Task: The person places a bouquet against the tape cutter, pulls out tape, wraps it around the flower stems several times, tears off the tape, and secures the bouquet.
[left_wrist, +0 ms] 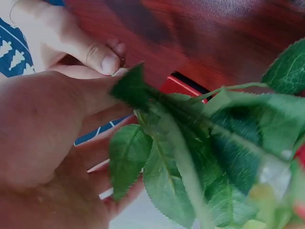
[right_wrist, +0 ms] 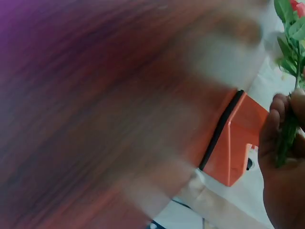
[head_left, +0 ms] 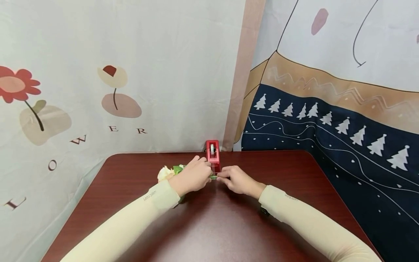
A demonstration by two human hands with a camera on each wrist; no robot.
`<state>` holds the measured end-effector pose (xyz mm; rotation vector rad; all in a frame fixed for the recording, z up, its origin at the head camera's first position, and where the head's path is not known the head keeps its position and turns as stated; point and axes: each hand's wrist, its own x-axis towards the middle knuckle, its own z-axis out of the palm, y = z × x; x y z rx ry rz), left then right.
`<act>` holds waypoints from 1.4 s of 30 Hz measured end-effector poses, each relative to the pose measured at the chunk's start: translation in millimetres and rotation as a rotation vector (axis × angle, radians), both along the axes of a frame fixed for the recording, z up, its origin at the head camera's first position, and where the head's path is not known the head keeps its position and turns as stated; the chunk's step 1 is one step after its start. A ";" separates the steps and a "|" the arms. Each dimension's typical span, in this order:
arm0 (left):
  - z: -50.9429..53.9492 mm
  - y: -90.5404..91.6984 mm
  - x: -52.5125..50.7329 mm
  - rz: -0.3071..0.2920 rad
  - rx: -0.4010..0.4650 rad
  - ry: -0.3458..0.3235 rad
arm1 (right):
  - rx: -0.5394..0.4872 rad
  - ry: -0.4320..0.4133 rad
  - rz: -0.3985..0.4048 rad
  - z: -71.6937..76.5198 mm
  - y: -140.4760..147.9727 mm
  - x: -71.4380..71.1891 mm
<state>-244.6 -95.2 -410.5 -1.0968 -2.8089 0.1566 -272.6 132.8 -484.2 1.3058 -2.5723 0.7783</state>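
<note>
A small bunch of flowers, with a cream bloom and toothed green leaves, lies across the table under the left hand. My left hand holds its stems just below the leaves. Facing it, my right hand pinches the lower ends of the green stems between thumb and fingers. Just behind the two hands stands a red tape dispenser, a roll of tape in its top. A red petal shows at the edge of the left wrist view.
The dark red-brown table has rounded far corners. Behind it hang a pale printed cloth and a navy cloth with white trees. The dispenser stands near the table's far edge.
</note>
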 end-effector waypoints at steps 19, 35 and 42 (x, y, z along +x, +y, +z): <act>-18.8 -1.7 -7.5 -0.124 -0.102 0.205 | 0.066 -0.049 -0.044 5.9 1.8 -2.0; -31.9 -0.4 -3.3 -0.204 -0.194 0.510 | 0.084 -0.670 0.024 17.5 0.5 -30.6; -34.7 0.3 -0.8 -0.172 -0.176 0.508 | 0.065 -0.665 0.029 21.3 3.5 -34.1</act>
